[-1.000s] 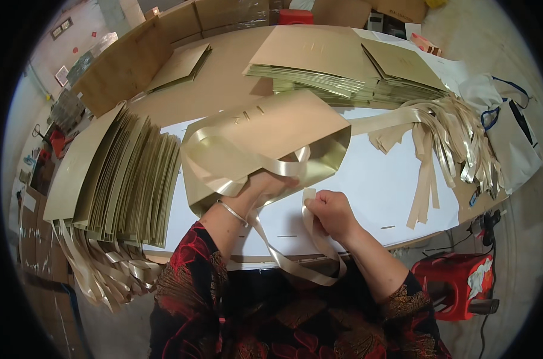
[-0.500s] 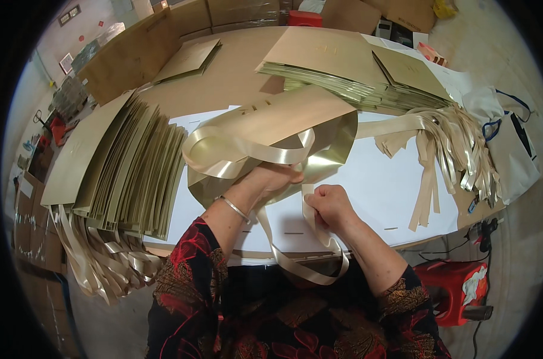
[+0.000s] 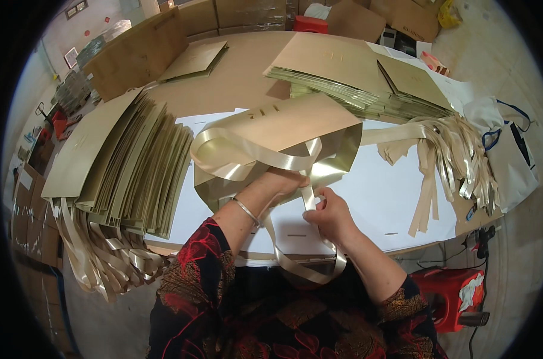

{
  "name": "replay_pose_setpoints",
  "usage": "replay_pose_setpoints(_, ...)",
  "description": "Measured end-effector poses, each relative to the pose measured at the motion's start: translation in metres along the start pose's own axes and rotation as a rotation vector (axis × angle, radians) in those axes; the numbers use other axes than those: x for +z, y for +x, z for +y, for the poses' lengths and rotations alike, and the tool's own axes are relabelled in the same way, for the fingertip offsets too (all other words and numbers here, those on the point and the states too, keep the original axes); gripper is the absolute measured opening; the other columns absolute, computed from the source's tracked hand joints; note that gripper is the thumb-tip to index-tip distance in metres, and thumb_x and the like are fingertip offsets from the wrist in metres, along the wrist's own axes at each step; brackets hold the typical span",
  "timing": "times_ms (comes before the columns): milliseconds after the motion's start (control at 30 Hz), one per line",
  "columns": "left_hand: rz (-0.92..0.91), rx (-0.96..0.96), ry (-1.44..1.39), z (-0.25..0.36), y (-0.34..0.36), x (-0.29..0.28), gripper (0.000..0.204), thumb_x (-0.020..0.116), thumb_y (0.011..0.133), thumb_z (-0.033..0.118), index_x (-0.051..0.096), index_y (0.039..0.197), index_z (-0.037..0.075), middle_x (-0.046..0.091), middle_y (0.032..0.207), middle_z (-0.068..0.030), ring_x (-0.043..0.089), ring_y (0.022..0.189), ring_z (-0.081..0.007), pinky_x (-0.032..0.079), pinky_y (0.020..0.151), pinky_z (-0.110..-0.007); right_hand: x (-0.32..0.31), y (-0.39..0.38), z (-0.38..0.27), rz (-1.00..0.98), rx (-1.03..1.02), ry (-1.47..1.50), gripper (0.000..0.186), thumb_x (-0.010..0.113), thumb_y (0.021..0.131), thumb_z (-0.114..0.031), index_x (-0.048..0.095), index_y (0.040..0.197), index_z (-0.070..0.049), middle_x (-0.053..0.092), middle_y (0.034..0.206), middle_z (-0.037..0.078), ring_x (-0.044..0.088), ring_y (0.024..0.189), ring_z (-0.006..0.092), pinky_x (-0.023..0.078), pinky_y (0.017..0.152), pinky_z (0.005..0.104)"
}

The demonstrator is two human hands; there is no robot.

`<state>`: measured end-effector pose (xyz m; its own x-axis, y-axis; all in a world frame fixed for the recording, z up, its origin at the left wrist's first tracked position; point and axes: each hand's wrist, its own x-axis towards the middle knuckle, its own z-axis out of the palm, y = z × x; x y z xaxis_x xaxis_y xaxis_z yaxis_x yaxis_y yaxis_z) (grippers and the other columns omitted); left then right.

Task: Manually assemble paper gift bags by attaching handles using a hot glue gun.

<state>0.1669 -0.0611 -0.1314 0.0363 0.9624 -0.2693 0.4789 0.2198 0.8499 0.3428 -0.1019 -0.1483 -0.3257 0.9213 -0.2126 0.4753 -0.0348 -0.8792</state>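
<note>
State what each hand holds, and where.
The right hand pinches the satin ribbon just below the left hand; whether that hand, at the bag's mouth, grips anything cannot be told.

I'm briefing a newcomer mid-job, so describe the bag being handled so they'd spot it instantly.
Over the white sheet, between the row of bags at left and the ribbon bundle at right, is a gold bag. The left hand is at its mouth; the right hand pinches a ribbon. Unlike the flat bags around it, it gapes open.
</note>
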Motion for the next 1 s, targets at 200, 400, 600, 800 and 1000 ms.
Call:
replay_pose_setpoints(200, -0.034, 0.063, 0.274, 0.012, -0.001, 0.003, 0.043, 0.07, 0.077, 0.021, 0.06, 0.113, -0.001, 0.063, 0.101, -0.0168, 0.059, 0.097, -0.0266, 0.047, 0.086, -0.038, -0.02, -0.022, -0.019, -0.256, 0.276, 0.113, 0.051, 0.064, 0.085, -0.015, 0.045, 0.129, 0.004, 0.064, 0.078, 0.016, 0.066, 0.074, 0.0313, 0.053, 0.071, 0.0417)
replay_pose_setpoints(400, 0.128, 0.347, 0.256, -0.048, 0.013, 0.028, 0.037, 0.062, 0.077, 0.022, 0.06, 0.107, 0.0, 0.064, 0.084, -0.0205, 0.064, 0.08, -0.0326, 0.051, 0.075, -0.043, -0.021, -0.016, -0.002, -0.065, -0.148, -0.408, 0.034, 0.067, 0.088, -0.023, 0.059, 0.108, 0.004, 0.063, 0.076, 0.019, 0.062, 0.061, 0.0336, 0.052, 0.058, 0.0421)
replay_pose_setpoints(600, 0.234, 0.393, 0.588, -0.017, -0.025, 0.003, 0.028, 0.057, 0.087, 0.024, 0.063, 0.102, 0.001, 0.065, 0.082, -0.0201, 0.065, 0.08, -0.0351, 0.051, 0.073, -0.044, -0.032, 0.023, -0.009, 0.28, -0.83, -0.444, 0.023, 0.058, 0.092, -0.024, 0.061, 0.087, -0.002, 0.059, 0.079, 0.019, 0.059, 0.079, 0.0369, 0.051, 0.069, 0.0435)
replay_pose_setpoints(800, 0.408, 0.478, 0.662, -0.055, -0.082, -0.031, 0.023, 0.055, 0.092, 0.023, 0.065, 0.103, 0.005, 0.068, 0.089, -0.0188, 0.066, 0.083, -0.0361, 0.051, 0.073, -0.046, -0.039, 0.075, 0.028, 0.184, -0.693, -0.671, 0.026, 0.054, 0.093, -0.025, 0.062, 0.099, -0.001, 0.062, 0.097, 0.021, 0.059, 0.091, 0.038, 0.048, 0.084, 0.0479)
replay_pose_setpoints(1000, 0.314, 0.557, 0.166, -0.088, -0.103, -0.042, 0.021, 0.05, 0.084, 0.003, 0.064, 0.099, 0.002, 0.065, 0.09, -0.016, 0.062, 0.081, -0.0349, 0.052, 0.076, -0.041, -0.044, 0.079, 0.037, 0.196, -0.726, -0.496, 0.023, 0.057, 0.089, -0.01, 0.06, 0.11, -0.001, 0.064, 0.103, 0.021, 0.059, 0.093, 0.0421, 0.048, 0.083, 0.0464)
